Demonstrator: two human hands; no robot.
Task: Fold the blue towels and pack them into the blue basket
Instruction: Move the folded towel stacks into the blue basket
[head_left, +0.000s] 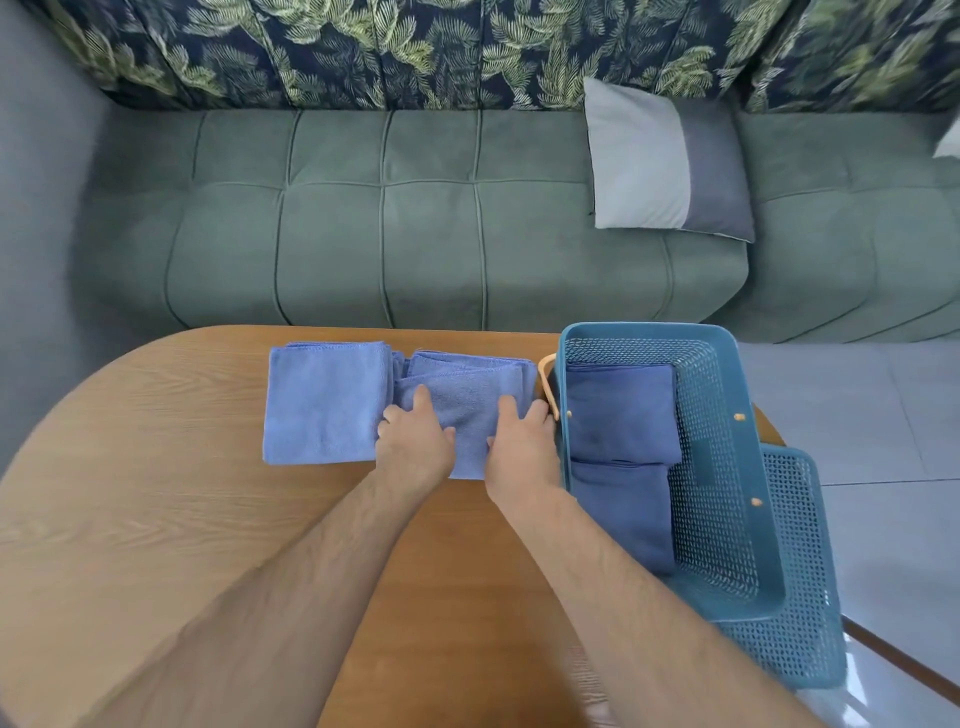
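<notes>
Towel (460, 415), folded, held by left hand (415, 447) and right hand (522, 447), fingers (540, 411) curled round its side edges; lift level into basket (649, 330), layers pinched together.

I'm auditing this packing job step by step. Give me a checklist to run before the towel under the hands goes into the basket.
1. Fold finished: cannot tell; the towel shows uneven layers at its far edge.
2. Hold: cannot tell; the left hand and right hand lie on it with fingers at its sides, and what is beneath them is hidden.
3. Room: ok; two packed towels fill the left side of the basket, and its right side is bare.
4. Opening: ok; the top is open and the handle hangs down outside the rim.
5. Leftover work: ok; the spare towel lies folded flat on the table.
</notes>
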